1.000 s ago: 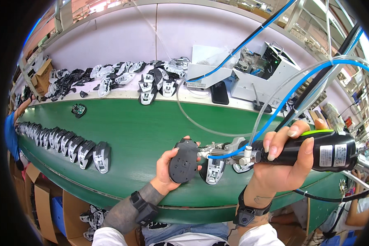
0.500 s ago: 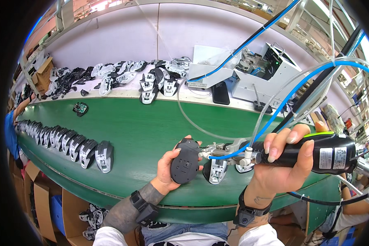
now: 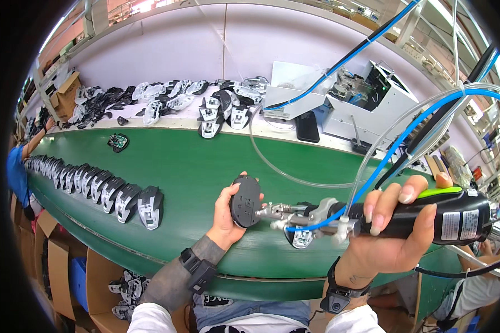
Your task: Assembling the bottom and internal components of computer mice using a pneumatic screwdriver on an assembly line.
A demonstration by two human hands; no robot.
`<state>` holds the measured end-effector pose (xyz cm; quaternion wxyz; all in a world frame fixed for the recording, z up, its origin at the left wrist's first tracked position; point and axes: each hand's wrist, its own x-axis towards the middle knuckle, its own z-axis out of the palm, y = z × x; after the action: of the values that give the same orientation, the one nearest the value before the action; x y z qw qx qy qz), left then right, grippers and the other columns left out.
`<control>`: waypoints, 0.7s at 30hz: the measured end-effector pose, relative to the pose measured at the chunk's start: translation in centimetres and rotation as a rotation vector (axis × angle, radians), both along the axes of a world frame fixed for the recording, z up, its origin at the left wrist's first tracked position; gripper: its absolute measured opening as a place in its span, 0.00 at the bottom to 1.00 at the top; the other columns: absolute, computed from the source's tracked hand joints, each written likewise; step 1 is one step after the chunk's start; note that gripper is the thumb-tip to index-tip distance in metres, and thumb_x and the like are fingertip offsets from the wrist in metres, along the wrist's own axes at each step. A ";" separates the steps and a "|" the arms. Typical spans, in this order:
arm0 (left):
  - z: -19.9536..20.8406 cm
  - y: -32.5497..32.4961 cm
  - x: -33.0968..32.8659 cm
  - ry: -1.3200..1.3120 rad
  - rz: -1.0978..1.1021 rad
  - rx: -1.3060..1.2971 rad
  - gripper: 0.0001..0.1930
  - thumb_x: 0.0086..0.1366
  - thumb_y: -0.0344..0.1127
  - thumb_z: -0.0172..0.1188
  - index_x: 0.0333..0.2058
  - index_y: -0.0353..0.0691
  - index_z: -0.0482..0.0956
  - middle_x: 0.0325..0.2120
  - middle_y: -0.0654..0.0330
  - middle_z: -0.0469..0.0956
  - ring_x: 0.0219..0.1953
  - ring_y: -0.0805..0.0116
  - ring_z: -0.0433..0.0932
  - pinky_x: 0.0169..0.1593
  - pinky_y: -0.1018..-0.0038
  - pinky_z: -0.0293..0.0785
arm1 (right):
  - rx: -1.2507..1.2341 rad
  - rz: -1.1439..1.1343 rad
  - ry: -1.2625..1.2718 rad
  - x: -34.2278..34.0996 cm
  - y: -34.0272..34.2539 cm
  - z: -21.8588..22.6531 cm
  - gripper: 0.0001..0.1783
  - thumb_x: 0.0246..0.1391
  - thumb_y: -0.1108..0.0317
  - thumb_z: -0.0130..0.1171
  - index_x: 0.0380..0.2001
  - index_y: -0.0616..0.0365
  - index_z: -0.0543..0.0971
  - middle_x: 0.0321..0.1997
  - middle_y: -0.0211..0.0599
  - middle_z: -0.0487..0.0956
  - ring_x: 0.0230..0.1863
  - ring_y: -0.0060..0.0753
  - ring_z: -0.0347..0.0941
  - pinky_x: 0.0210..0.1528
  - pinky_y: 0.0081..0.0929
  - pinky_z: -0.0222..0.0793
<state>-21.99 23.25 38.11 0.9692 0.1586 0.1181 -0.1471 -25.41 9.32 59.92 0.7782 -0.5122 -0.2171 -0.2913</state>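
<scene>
My left hand (image 3: 221, 222) grips a black computer mouse (image 3: 245, 201) by its left side, thumb along the edge, with its underside turned up and toward the right. In my right hand (image 3: 391, 238) lies a black powered screwdriver (image 3: 464, 213) with a green lever, held nearly level and pointing left. Its metal nose (image 3: 269, 211) meets the mouse's right edge in the picture; whether the tip touches a screw cannot be made out. Below the screwdriver, a black-and-silver mouse shell (image 3: 301, 237) rests on the green belt (image 3: 205, 166), partly covered by the tool.
A row of mouse shells (image 3: 149, 206) runs along the belt's left. A circuit board (image 3: 118, 142) lies farther back. Shelf parts (image 3: 210, 129), a phone (image 3: 307, 127) and a white machine (image 3: 366, 111) stand behind. Blue and clear hoses (image 3: 397, 141) hang at right. Another person's arm (image 3: 36, 143) reaches in at far left.
My left hand has tilted the mouse, so its underside appears narrower and faces the screwdriver nose more. The screwdriver has shifted slightly right and down in view. The whole view has moved a little.
</scene>
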 end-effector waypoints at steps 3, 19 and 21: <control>0.1 0.3 0.1 -0.050 0.006 -0.080 0.24 0.58 0.43 0.48 0.54 0.48 0.62 0.48 0.57 0.67 0.40 0.60 0.73 0.43 0.60 0.74 | -0.029 0.039 0.089 -0.3 1.2 -0.1 0.30 0.50 0.61 0.59 0.52 0.54 0.57 0.30 0.37 0.71 0.15 0.26 0.65 0.19 0.26 0.64; 1.0 0.4 -0.7 -0.073 0.027 -0.210 0.23 0.59 0.44 0.46 0.53 0.49 0.63 0.50 0.56 0.66 0.40 0.60 0.73 0.43 0.59 0.73 | -0.149 0.168 0.023 0.4 2.4 -2.0 0.24 0.56 0.63 0.48 0.52 0.58 0.56 0.27 0.36 0.67 0.13 0.22 0.62 0.17 0.23 0.61; 0.9 0.4 -0.5 -0.057 0.041 -0.202 0.22 0.59 0.44 0.47 0.53 0.49 0.63 0.48 0.56 0.67 0.39 0.60 0.73 0.43 0.59 0.73 | -0.164 0.141 0.024 0.8 2.5 -2.0 0.24 0.56 0.63 0.48 0.53 0.58 0.56 0.28 0.36 0.67 0.13 0.22 0.61 0.17 0.22 0.60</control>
<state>-22.52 23.67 38.96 0.9860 0.0620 0.0781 -0.1339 -24.64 11.77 57.87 0.7549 -0.5611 -0.2662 -0.2109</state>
